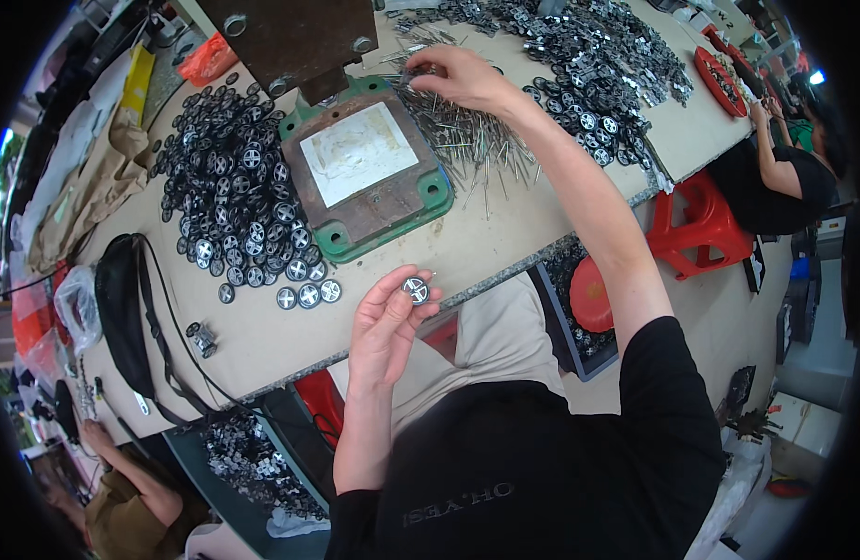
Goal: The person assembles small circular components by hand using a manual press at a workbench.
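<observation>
Just off the table's front edge, my left hand (383, 322) is closed on a small black toy wheel (417, 291) with a silver spoked hub, pinched between thumb and fingers. A thin metal tip sticks out beside it. My right hand (462, 78) reaches far across to the back of a pile of thin metal rods (476, 149). Its fingers curl together there, and what they hold, if anything, is too small to make out. Between the rods and a large heap of similar wheels (229, 187) stands a green metal press base (383, 245) with a white plate (360, 154) on top.
A brown press block (294, 37) overhangs the base. More wheels (588, 121) and small dark parts (598, 47) cover the table's far right. A black strap bag (122, 317) lies at left. Crates of parts (570, 308) and a red stool (696, 229) stand below; two other people work nearby.
</observation>
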`<state>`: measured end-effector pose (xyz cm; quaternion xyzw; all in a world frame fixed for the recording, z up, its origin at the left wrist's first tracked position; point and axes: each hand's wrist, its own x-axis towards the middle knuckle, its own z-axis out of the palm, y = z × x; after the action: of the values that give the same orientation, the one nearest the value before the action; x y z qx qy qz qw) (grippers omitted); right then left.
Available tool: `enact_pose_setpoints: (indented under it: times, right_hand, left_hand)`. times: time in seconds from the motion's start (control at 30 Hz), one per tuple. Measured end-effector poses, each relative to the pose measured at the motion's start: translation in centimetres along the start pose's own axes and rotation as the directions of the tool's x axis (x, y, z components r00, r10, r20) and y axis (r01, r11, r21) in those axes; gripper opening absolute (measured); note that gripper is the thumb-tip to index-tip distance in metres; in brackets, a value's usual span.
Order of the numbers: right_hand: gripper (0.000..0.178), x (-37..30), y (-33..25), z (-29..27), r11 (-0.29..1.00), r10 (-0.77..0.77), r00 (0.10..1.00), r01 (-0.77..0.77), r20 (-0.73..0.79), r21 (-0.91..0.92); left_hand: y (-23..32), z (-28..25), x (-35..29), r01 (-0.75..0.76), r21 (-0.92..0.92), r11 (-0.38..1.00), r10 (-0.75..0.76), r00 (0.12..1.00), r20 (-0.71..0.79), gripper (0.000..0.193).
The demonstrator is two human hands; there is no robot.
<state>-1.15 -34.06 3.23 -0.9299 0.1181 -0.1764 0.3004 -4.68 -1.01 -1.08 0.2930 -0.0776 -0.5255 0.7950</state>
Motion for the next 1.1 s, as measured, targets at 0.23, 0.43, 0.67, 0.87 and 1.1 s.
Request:
enact_pose_setpoints:
  times: [0.23,0.43,0.67,0.87,1.1]
  right_hand:
    - [0.037,-4.0,2.5,-1.5,0.244,0.280,0.929,-0.314,0.243,0.917]
    - [0.031,-7.4,-0.2,-2.2,0.349,0.237,0.949,-0.282,0.207,0.894]
    - [0.021,-14.1,-7.0,-1.4,0.965,0.088,0.986,-0.050,-0.138,0.256]
    - [0.024,-17.4,-8.5,0.5,0.561,0.327,0.940,-0.278,0.100,0.780]
    - [0.030,-18.3,-10.2,2.4,0.758,0.023,0.994,0.052,-0.106,0.650]
  left_hand:
    - [0.0,0.3,0.1,0.007,0.022,1.000,-0.007,1.000,-0.007,0.032]
    - [0.1,0.5,-0.2,-0.001,0.032,0.999,0.003,0.998,-0.055,0.034]
    - [0.2,0.7,-0.2,-0.021,0.004,1.000,0.021,0.998,-0.054,0.035]
    - [0.4,0.8,-0.3,-0.016,0.024,1.000,0.018,0.999,-0.050,0.034]
    - [0.0,1.2,-0.7,-0.081,0.178,0.981,0.103,0.988,-0.119,0.030]
